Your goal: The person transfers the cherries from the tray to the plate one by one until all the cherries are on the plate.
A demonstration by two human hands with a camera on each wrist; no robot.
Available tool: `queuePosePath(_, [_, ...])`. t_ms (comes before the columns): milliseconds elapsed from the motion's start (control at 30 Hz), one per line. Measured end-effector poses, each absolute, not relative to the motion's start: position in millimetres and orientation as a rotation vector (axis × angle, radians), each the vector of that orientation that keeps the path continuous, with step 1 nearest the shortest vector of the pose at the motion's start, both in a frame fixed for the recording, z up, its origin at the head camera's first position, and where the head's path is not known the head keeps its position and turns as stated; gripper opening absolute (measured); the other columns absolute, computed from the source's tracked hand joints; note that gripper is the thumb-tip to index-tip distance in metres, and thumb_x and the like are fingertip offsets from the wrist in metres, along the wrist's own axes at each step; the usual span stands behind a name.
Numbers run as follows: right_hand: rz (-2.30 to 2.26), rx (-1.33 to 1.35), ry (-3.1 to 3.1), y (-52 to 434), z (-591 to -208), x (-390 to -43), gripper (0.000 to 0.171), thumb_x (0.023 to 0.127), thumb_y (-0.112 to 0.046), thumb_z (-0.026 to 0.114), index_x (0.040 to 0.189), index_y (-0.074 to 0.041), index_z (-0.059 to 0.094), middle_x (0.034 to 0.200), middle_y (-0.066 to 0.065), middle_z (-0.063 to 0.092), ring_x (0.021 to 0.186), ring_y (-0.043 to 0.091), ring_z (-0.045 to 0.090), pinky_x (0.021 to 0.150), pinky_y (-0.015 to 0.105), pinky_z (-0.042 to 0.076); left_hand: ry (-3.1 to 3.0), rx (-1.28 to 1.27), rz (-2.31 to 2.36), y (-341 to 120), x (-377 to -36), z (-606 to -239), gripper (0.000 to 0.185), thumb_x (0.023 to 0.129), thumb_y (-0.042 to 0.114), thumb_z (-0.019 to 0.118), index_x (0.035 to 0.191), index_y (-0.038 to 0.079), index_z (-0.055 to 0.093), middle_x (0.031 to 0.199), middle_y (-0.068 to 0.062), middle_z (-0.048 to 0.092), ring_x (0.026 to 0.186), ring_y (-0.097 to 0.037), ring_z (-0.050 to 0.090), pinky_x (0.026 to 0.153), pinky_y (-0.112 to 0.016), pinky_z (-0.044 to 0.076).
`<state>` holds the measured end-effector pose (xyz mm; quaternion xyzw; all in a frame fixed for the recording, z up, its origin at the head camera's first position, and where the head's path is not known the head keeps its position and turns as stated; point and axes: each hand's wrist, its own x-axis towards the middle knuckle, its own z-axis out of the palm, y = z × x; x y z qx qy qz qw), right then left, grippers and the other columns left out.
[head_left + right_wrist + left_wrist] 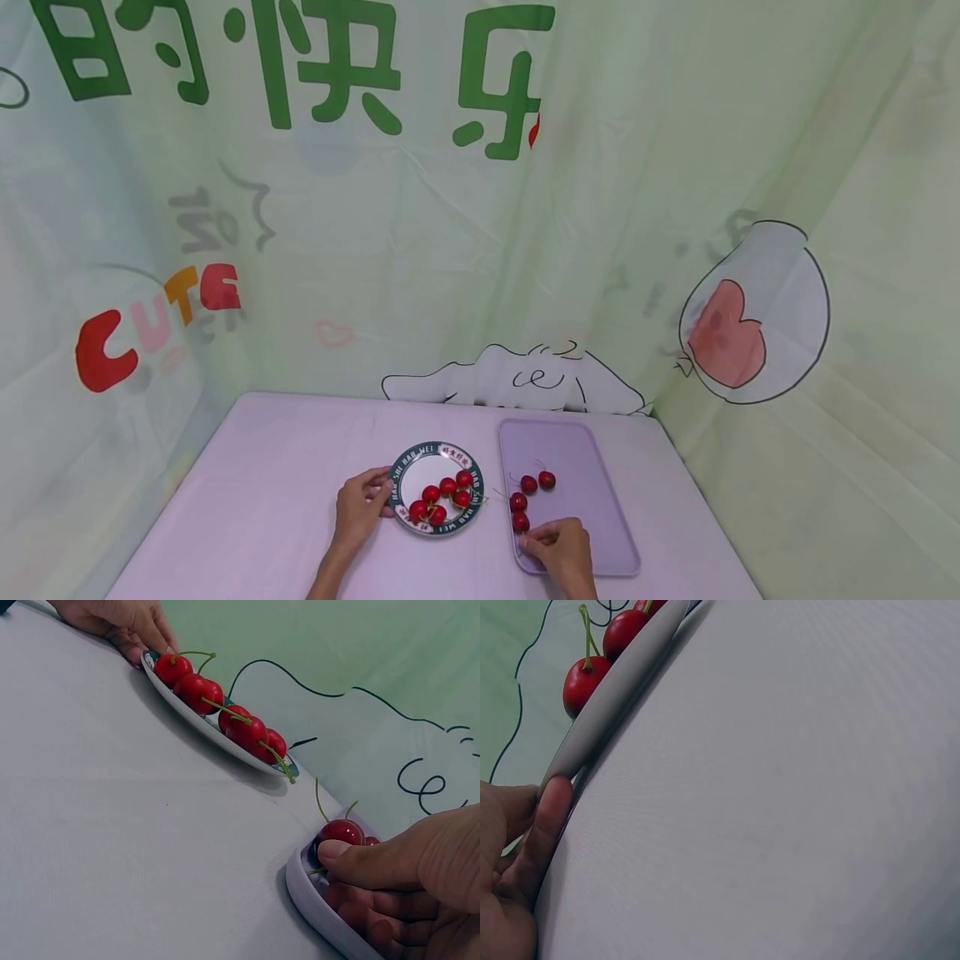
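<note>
**Cherries move between tray and plate**

A person's right hand rests at the near end of a lilac tray, thumb and fingers closing in a pinch on the nearest cherry; the grip looks just formed, the fruit not yet lifted. Three more tray cherries lie beyond it. The left hand steadies a round plate with a lettered green rim, its fingertips curled against the edge; six or so plate cherries sit in a cluster on it.

The step in hand appears to be picking fruit off the tray. The next move likely calls for a gentle lift and a short carry left, over the rim.

The worktop wears a pale lilac cloth. A light green cartoon-printed backdrop encloses it on three sides.
</note>
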<state>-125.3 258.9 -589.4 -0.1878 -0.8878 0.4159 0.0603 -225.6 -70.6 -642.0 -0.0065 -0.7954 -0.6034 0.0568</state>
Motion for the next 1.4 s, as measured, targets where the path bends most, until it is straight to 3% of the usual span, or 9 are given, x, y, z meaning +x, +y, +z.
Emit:
queuePosePath(567, [1.25, -0.55, -2.697, 251.3, -580.5, -120.7, 0.013, 0.082, -0.006, 0.095, 0.08, -0.001, 0.082, 0.068, 0.002, 0.073, 0.066, 0.013, 0.06, 0.059, 0.025, 0.051, -2.443, 0.0, -1.812, -71.2, -224.0, -641.4, 0.034, 0.105, 0.006, 0.071, 0.14, 0.005, 0.072, 0.112, -0.015, 0.077, 0.064, -0.012, 0.069, 0.06, -0.02, 0.063])
queuePosePath(967, [1.279, -0.563, -2.627, 250.3, -576.1, -120.4, 0.006, 0.086, 0.002, 0.086, 0.084, 0.0, 0.081, 0.07, 0.001, 0.07, 0.064, 0.012, 0.059, 0.053, 0.022, 0.049, -2.406, -0.026, -1.832, -70.5, -221.1, -635.2, 0.034, 0.105, 0.008, 0.072, 0.139, 0.002, 0.072, 0.11, -0.016, 0.076, 0.063, -0.008, 0.068, 0.059, -0.018, 0.062])
queuePosePath(1400, [1.273, -0.475, -2.56, 256.2, -582.1, -120.2, 0.004, 0.086, 0.005, 0.083, 0.088, 0.003, 0.08, 0.074, 0.002, 0.074, 0.068, 0.011, 0.063, 0.057, 0.019, 0.05, -2.425, -0.01, -1.83, -69.2, -220.5, -636.2, 0.034, 0.105, 0.006, 0.071, 0.139, 0.001, 0.072, 0.112, -0.017, 0.076, 0.064, -0.01, 0.068, 0.059, -0.018, 0.062])
